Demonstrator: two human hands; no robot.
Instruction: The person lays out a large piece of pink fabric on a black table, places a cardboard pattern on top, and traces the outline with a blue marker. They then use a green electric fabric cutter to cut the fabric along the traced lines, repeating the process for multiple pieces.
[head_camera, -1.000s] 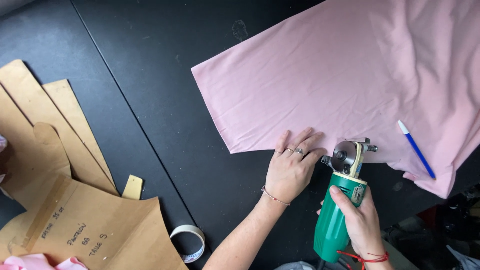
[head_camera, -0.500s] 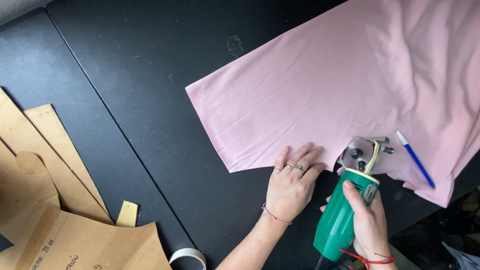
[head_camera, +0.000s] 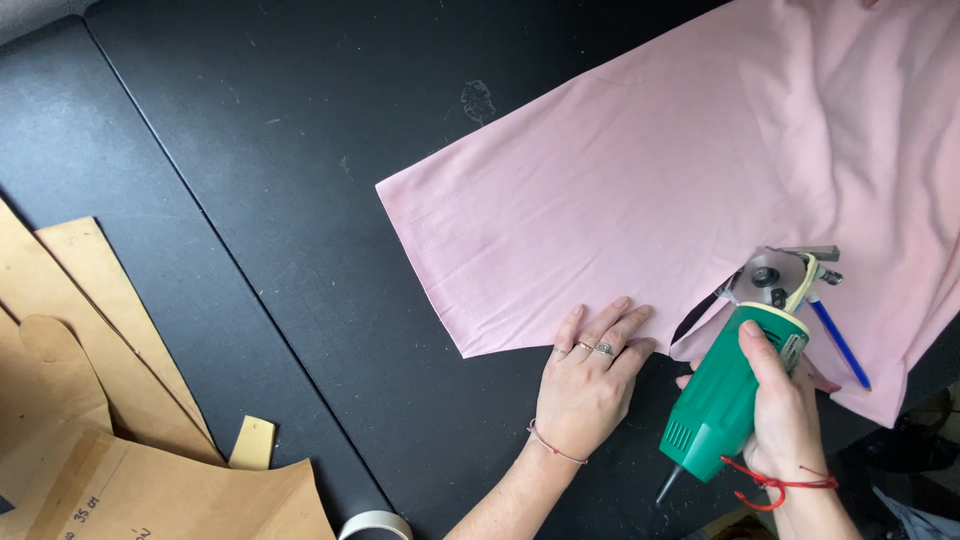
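Cutting is under way — the right hand (head_camera: 785, 420) grips the green rotary cutter (head_camera: 735, 395), its blade inside the pink fabric (head_camera: 640, 200); the left hand (head_camera: 590, 380) lies open beside the slit. Next, steady guidance along the line.

Pink fabric (head_camera: 640, 190), green cutter (head_camera: 722, 405), blk table (head_camera: 250, 150), tan patterns (head_camera: 90, 400).

brown paper patterns (head_camera: 120, 470) | tape roll (head_camera: 375, 524) | blue pen (head_camera: 838, 343)

The green rotary cutter (head_camera: 735, 385) has pushed deeper into the pink fabric (head_camera: 640, 200), lengthening the slit
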